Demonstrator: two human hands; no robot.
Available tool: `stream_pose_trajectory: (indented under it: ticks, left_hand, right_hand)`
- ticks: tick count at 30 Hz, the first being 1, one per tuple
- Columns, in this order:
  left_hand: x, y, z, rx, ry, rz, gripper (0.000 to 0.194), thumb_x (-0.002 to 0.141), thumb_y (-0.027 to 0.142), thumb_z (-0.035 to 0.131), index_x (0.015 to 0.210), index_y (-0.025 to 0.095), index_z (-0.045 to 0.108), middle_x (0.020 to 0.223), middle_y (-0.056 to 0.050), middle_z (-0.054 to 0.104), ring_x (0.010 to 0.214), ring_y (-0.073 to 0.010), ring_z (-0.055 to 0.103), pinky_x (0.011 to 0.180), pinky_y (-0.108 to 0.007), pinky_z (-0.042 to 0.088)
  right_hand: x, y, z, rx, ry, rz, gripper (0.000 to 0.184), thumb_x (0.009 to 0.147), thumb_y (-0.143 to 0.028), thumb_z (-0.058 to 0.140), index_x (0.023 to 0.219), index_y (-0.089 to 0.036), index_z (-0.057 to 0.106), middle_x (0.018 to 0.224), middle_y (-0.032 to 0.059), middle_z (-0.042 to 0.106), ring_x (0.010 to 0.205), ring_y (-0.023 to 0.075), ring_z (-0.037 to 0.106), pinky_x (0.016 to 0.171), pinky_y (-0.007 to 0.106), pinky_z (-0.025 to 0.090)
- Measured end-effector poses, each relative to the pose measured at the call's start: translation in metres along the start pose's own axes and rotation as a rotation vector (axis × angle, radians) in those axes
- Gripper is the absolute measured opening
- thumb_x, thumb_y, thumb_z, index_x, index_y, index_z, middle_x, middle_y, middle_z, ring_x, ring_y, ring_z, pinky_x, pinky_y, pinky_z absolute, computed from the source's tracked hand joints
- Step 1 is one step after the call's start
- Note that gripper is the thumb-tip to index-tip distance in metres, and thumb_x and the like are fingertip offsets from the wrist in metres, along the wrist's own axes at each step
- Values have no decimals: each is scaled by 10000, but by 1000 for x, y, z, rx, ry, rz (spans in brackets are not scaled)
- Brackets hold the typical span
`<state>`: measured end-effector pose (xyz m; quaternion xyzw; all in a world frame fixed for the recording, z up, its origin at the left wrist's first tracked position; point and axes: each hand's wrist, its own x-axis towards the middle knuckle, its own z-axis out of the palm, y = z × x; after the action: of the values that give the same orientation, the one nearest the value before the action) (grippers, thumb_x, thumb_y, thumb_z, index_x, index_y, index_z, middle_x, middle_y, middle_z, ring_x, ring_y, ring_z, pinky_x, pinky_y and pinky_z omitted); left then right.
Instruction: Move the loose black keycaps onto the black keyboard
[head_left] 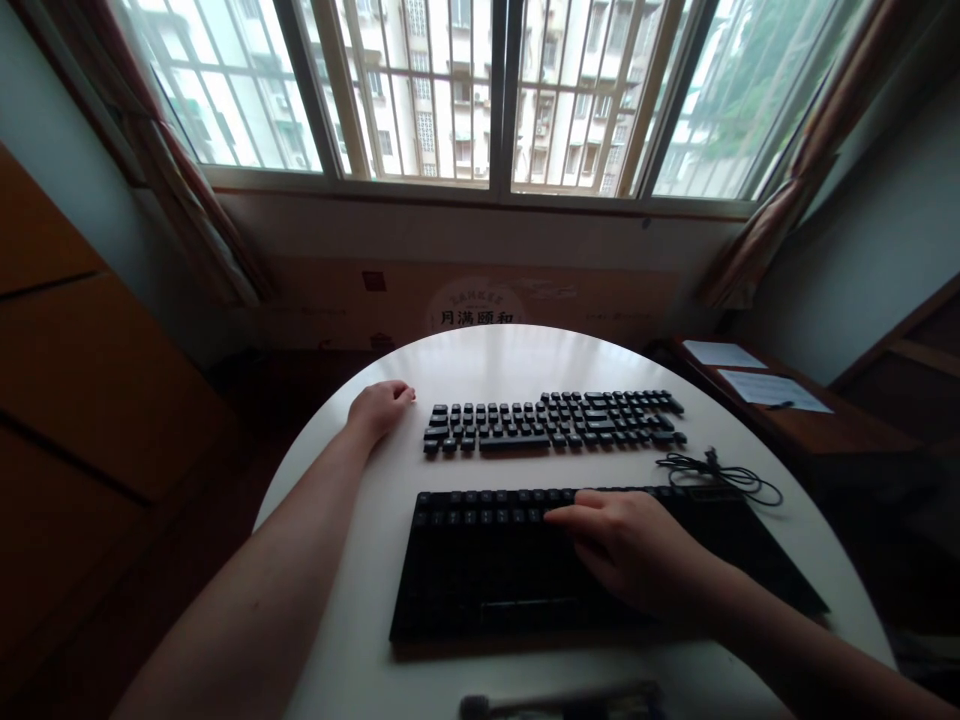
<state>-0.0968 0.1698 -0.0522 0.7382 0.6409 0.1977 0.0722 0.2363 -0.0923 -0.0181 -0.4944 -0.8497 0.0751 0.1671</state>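
A black keyboard (480, 580) lies flat on the white round table (517, 350). Its two back rows carry keycaps, while the nearer part looks dark and bare. My right hand (630, 545) is over the keyboard, thumb and index finger brought together on a keycap at the right end of the second row's visible caps; the fingers partly hide it. Behind the keyboard, loose black keycaps (517, 425) stand in rows laid out like a keyboard. Left of them, my left hand (381, 408) rests on the table with its fingers curled closed, apart from the keycaps.
A coiled black cable (724, 475) lies at the keyboard's back right. A blurred dark object (562, 703) sits at the near table edge. To the right, a low brown table (840, 430) bears papers (776, 390) and a pen (780, 405). A barred window is ahead.
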Motion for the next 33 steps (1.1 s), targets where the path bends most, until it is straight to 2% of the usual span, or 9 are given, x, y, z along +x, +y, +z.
stream_pose_trajectory:
  ticks: [5,8,13,17,21,25,33]
  left_hand:
    - [2,-4,2,-22,0,-10,339,887,448,476,910,250,749,934,-51,761,869,-231,666,661,-293,420]
    - [4,-5,2,-30,-4,-12,335,889,442,477,912,249,750,944,-50,761,880,-229,667,670,-288,424]
    - [4,-5,0,-43,-10,-17,328,891,431,482,936,253,754,990,-48,763,909,-230,668,686,-284,430]
    - [3,-5,-2,-53,-20,-20,324,892,423,488,940,247,756,1004,-52,763,929,-239,668,691,-291,429]
    - [2,-5,-2,-65,-22,-31,317,895,417,491,943,253,757,1009,-51,765,938,-243,670,688,-292,434]
    - [2,-5,-1,-75,-17,-42,311,897,416,495,944,259,758,1019,-49,766,942,-239,671,689,-287,439]
    - [0,-5,0,-99,-17,-44,301,893,414,507,937,258,760,1011,-54,764,925,-240,671,701,-292,447]
  right_hand:
    - [21,25,-17,-27,184,106,294,928,-228,524,1144,-249,721,948,36,716,739,162,662,684,278,468]
    - [56,53,-28,-23,137,168,230,909,-244,562,1016,-234,766,971,38,728,830,169,671,763,276,475]
    - [128,102,-38,-98,26,395,264,862,-245,627,1082,-205,768,944,45,745,851,186,668,783,267,467]
    - [167,129,-34,-111,-77,512,204,890,-291,669,1028,-163,749,989,65,735,901,198,675,831,290,501]
    - [184,139,-26,-85,-221,560,284,968,-383,610,1128,-154,656,1147,68,669,978,214,660,855,402,563]
    - [189,141,-21,-77,-306,555,276,965,-367,618,1143,-159,654,1167,70,664,1001,218,657,868,406,563]
    - [197,141,-14,-105,-391,560,277,962,-362,621,1149,-159,652,1185,70,655,1009,224,653,865,405,565]
